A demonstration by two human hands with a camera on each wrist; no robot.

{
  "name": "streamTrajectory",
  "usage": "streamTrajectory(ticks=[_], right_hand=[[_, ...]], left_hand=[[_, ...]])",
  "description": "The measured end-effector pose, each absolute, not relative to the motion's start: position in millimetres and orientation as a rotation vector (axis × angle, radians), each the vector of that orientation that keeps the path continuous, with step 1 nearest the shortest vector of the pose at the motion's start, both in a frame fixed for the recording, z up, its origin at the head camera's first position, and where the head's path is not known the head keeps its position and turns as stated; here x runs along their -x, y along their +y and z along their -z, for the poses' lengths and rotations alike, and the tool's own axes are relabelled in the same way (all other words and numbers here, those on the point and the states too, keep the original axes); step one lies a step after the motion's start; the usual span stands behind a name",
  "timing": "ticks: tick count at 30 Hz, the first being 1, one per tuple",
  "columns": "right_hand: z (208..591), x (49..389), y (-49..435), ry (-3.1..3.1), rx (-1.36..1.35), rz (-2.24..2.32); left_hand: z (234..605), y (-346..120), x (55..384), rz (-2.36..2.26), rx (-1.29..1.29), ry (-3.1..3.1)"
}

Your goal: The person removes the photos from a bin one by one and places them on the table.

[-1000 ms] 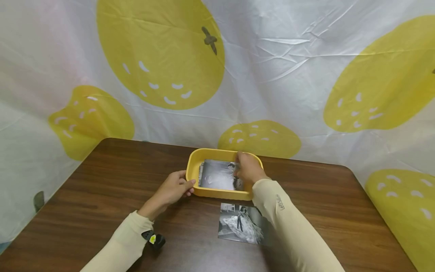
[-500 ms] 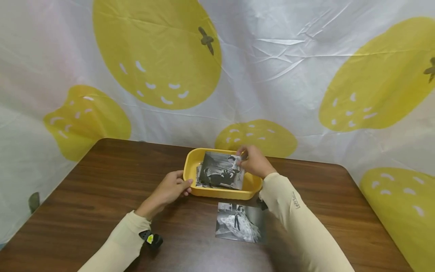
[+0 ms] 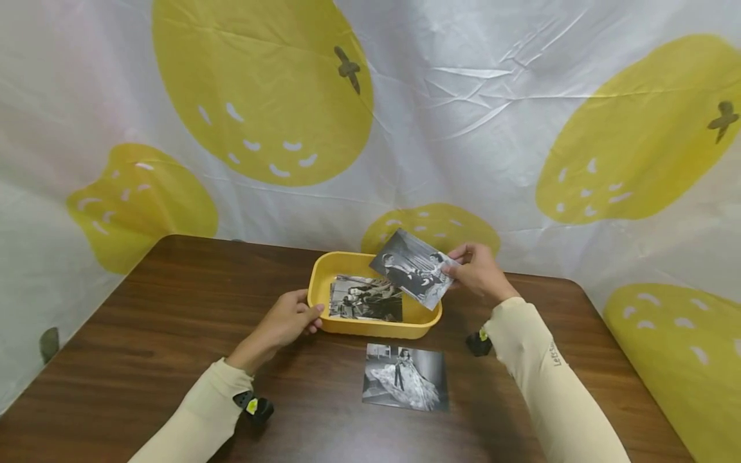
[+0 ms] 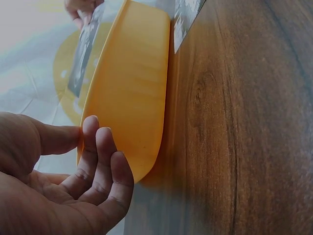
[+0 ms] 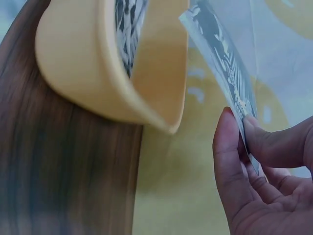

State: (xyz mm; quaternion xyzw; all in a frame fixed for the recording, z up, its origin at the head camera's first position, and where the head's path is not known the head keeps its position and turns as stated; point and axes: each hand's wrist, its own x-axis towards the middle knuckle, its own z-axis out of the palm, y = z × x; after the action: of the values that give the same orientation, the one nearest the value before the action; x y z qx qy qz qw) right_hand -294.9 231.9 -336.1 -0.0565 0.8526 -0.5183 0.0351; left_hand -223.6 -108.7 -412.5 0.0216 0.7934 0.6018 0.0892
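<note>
A yellow rectangular tub (image 3: 376, 329) stands toward the back of the table, holding a small pile of black-and-white photos (image 3: 366, 299). My left hand (image 3: 291, 317) grips the tub's left front corner, thumb at the rim and fingers against the outer wall in the left wrist view. Tilted above the tub's right side is a black-and-white photo (image 3: 410, 270) of two people. My right hand (image 3: 479, 273) pinches this photo by its right edge between thumb and fingers. Another photo (image 3: 405, 378), of a figure in a wide gown, lies flat on the table in front of the tub.
The brown wooden table (image 3: 191, 321) extends to both sides of the tub. A white cloth with large yellow fruit prints (image 3: 263, 90) hangs right behind it. Black straps (image 3: 255, 408) with small devices sit at both wrists.
My right hand has lifted the top photo from the pile and carried it up and right, uncovering another photo. My left hand keeps its grip on the tub.
</note>
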Motion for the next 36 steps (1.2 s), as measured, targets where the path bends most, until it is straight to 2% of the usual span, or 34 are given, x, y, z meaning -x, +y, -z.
streamTrajectory(ticks=[17,27,36], right_hand=[[359.0,269.2,300.2,2.55,-0.236,1.8],[381.6,258.5,308.7,2.378,-0.442,1.982],[405.7,250.7,302.8,2.465,-0.44,1.85]], left_hand=[[411.3,-109.2,222.8,-1.758,-0.073,2.389],[411.1,-109.2,222.4,-1.759,-0.067,2.378],[410.3,-109.3,222.5,-1.737,-0.047,2.379]])
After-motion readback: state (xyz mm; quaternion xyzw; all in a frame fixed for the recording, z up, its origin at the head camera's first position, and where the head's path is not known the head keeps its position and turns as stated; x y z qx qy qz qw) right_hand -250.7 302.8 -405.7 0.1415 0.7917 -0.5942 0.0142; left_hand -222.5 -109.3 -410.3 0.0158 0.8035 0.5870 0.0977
